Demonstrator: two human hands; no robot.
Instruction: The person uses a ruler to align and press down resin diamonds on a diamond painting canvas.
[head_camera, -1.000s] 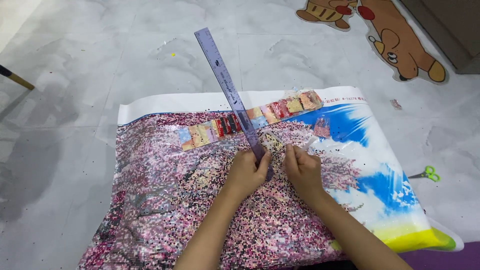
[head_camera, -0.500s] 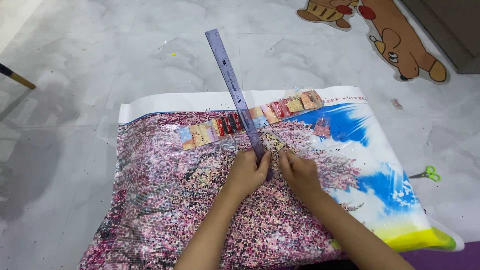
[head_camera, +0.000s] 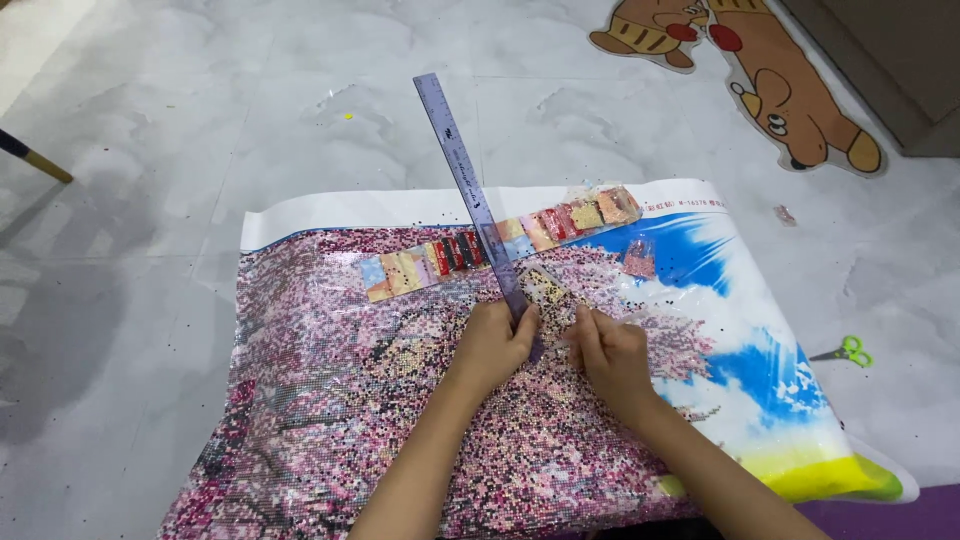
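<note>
Under left hand (head_camera: 492, 345) fingers: ruler (head_camera: 466, 187) end, apparently pinched.

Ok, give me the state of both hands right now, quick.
Left hand: closed on the near end of the purple ruler.
Right hand: fingers curled, pressing down on the bead canvas; a grip cannot be told.

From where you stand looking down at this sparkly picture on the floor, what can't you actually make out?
Head view only:
- The ruler's near end: covered by the left hand.
- What the right hand pinches: fingers hide it; too small.
- The canvas's near edge: cut off by the frame's bottom and the forearms.
- Contents of the strip of small bags: too small.
- The brown cartoon floor sticker: cut off at the top.
</note>
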